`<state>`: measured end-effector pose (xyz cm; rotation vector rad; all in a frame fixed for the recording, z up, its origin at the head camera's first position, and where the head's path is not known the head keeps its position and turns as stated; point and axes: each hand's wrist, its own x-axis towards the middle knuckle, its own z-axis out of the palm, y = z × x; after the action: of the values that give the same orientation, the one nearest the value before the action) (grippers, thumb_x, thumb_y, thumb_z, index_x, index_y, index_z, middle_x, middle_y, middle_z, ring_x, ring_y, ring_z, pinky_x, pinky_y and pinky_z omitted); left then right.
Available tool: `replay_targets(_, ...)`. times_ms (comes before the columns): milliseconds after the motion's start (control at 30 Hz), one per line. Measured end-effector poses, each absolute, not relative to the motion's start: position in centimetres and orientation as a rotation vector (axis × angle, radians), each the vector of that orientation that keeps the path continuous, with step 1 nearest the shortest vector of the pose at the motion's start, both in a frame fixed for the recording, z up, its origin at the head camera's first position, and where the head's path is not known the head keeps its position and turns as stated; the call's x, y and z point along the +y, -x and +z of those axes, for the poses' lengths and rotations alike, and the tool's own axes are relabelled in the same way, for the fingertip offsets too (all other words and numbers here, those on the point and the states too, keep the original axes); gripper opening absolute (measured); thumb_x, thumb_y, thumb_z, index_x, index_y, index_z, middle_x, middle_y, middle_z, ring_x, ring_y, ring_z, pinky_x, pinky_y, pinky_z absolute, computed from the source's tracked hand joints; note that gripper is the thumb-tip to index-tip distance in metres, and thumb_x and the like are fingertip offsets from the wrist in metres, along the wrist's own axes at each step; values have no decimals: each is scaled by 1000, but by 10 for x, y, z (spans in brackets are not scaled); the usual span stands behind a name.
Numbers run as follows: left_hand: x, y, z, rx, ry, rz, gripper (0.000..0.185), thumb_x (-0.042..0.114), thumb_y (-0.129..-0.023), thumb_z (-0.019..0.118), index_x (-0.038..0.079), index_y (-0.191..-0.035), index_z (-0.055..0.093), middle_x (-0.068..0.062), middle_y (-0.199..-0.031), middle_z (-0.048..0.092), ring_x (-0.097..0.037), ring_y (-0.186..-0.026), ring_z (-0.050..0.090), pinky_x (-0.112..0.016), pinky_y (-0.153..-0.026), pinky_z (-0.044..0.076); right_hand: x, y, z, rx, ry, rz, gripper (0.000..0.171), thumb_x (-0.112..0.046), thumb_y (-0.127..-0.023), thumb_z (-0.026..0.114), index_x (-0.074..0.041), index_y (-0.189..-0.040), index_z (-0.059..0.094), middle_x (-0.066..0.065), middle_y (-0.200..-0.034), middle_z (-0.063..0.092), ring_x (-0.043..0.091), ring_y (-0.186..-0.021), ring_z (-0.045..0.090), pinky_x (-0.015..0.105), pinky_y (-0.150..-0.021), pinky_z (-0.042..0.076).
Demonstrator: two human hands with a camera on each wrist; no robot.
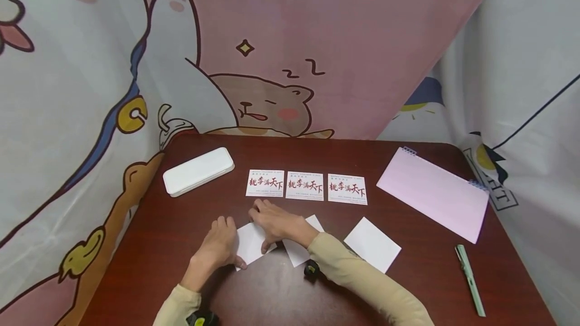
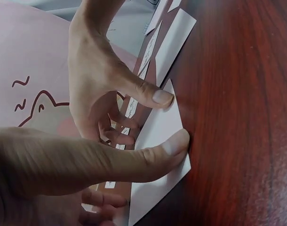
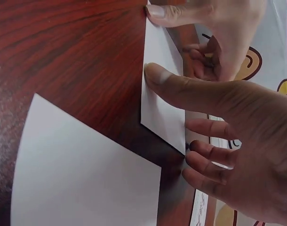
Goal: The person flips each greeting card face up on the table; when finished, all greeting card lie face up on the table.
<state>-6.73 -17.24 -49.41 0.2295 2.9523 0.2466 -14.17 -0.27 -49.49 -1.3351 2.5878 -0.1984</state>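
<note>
Both hands are at a blank white card (image 1: 249, 241) low over the dark wooden table. The left hand (image 1: 218, 244) holds its left side, thumb (image 2: 174, 143) on the near edge and fingers toward the far edge. On the right side the right hand (image 1: 277, 221) grips it likewise, its thumb (image 3: 157, 75) at the near edge and curled fingers at the far one. Partly hidden beneath the right forearm lies a second blank card (image 1: 295, 255). A third white card (image 1: 373, 244) lies farther right, turned at an angle.
Three cards with red characters, a left one (image 1: 265, 183), a middle one (image 1: 304, 186) and a right one (image 1: 347, 189), form a row behind the hands. A white case (image 1: 198, 171) sits back left. At right are a pink spiral notebook (image 1: 435, 192) and a green pen (image 1: 470, 280).
</note>
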Motion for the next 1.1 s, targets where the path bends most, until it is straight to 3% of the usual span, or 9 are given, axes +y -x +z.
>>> replay_targets(167,-173,71,-496,3003,-337,284,99,48,-24,89,-3,-97,46,-15,-93,38,-30,-82,39,-41,-66,45,2,143,-496,2601,1304,-209,83,-53,-45,84,-17,-111,49,-1,-104,45,13,-91,42,23,-79,41)
replay_targets(300,-173,72,-497,2971,-317,316,102,46,-26,90,-2,-104,45,-14,-94,39,-29,-82,42,-41,-68,45,6,144,-495,2604,1269,-205,84,-53,-46,84,-16,-113,49,-1,-103,47,13,-91,43,24,-81,41)
replay_targets(567,-174,75,-498,2912,-317,391,103,43,-28,91,0,-110,45,-12,-96,39,-27,-87,40,-39,-75,42,9,146,-495,2602,1202,-270,66,-48,-51,84,-18,-99,51,-2,-93,42,13,-87,40,23,-75,40)
replay_targets(700,-176,75,-497,2942,-342,514,86,35,-37,92,2,-105,49,-11,-100,38,-26,-91,39,-37,-75,42,14,149,-491,2616,1237,-427,44,-33,-64,80,-17,-93,52,-3,-89,44,10,-81,44,21,-70,41)
replay_targets(933,-188,84,-489,3091,-492,820,26,15,-73,76,12,-96,63,3,-90,53,-12,-80,51,-29,-66,47,27,151,-472,2614,1387,-756,14,-13,-82,65,-14,-90,55,-6,-84,54,5,-78,51,16,-68,44)
replay_targets(1000,-193,88,-486,3139,-580,907,16,12,-77,73,14,-91,67,5,-87,58,-10,-77,55,-30,-67,49,31,151,-467,2609,1437,-835,10,-11,-83,64,-14,-90,56,-6,-84,56,3,-76,52,14,-67,44)
replay_targets(1100,-199,93,-484,3165,-708,1012,14,8,-78,71,15,-90,71,6,-87,63,-10,-80,60,-31,-71,51,35,150,-462,2582,1491,-890,7,-13,-84,64,-14,-88,60,-8,-84,58,1,-75,54,11,-67,45)
